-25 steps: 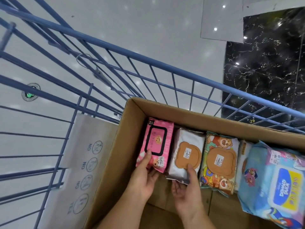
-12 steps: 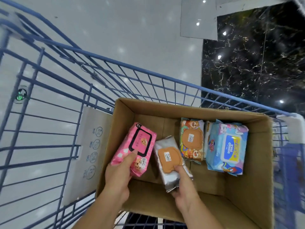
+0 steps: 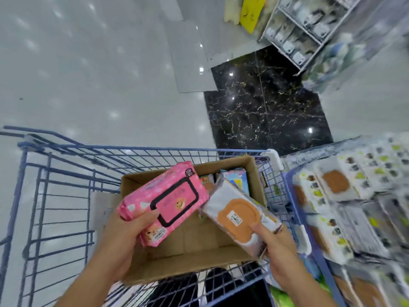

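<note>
My left hand (image 3: pixel 124 238) grips a pink pack of wet wipes (image 3: pixel 170 196) with a black-framed lid, held above the cardboard box (image 3: pixel 188 249). My right hand (image 3: pixel 276 249) grips a silver-white pack of wipes (image 3: pixel 239 216) with an orange lid and a price sticker, lifted over the box's right side. Both packs are clear of the box. The box sits in a blue wire shopping cart (image 3: pixel 55 196). A few more packs (image 3: pixel 232 176) remain at the far end of the box, mostly hidden behind the lifted ones.
A shelf (image 3: pixel 345 196) of similar wipe packs with orange lids stands at the right, close to the cart. A white wire rack (image 3: pixel 298 29) stands far back on the shiny floor, part white, part black marble (image 3: pixel 265 107). My dark shoes (image 3: pixel 199 286) show under the cart.
Both hands have lifted the pink and the silver pack up out of the box. The view has swung up and right, bringing the shelf into sight.
</note>
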A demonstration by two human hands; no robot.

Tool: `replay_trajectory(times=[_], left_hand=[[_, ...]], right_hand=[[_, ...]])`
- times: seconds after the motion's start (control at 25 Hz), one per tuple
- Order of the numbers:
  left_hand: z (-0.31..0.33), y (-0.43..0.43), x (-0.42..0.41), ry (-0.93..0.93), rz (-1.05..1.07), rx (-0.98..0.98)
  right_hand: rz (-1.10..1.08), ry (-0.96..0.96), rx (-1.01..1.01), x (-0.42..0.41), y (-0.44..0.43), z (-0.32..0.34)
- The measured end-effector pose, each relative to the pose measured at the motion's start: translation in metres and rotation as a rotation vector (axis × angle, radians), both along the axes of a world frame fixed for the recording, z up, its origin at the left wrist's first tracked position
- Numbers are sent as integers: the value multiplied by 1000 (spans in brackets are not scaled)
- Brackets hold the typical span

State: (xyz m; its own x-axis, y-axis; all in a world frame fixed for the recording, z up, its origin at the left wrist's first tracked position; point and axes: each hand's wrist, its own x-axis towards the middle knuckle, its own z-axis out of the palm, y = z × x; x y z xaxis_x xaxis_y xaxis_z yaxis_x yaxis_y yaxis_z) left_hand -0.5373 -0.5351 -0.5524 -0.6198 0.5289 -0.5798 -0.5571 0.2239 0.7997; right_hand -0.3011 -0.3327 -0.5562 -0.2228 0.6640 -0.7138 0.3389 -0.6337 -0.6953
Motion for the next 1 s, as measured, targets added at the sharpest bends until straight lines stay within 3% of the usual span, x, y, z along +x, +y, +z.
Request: replay_trajectory(times=[0.24, 0.48, 0.52, 0.6, 0.64, 0.72, 0.8, 0.88, 0.96, 1.0], left_hand=[[44, 99, 0, 54, -307, 79], [86, 208, 75, 75, -613, 135], [93, 222, 91, 102, -647, 132], [108, 250, 122, 166, -718, 150], [118, 266, 140, 194, -755, 164], [141, 292, 167, 195, -820, 226], [171, 318, 193, 211, -918, 296], [204, 346, 220, 303, -1012, 378], [231, 372, 240, 303, -1054, 478], [239, 387, 247, 293, -1072, 521]], right_hand=[[-245, -94, 147, 87, 37, 47], [-467, -34, 168, 207, 50, 89], [-506, -118, 165, 225, 51, 97], [-475, 1, 139, 260, 55, 126], [-510, 125, 195, 309, 59, 109], [-425, -174, 368, 389, 54, 25], [-569, -174, 522, 435, 66, 4], [-555, -239, 489, 428, 56, 98], [-603, 7, 522, 382, 54, 226], [-644, -3, 506, 391, 52, 249]])
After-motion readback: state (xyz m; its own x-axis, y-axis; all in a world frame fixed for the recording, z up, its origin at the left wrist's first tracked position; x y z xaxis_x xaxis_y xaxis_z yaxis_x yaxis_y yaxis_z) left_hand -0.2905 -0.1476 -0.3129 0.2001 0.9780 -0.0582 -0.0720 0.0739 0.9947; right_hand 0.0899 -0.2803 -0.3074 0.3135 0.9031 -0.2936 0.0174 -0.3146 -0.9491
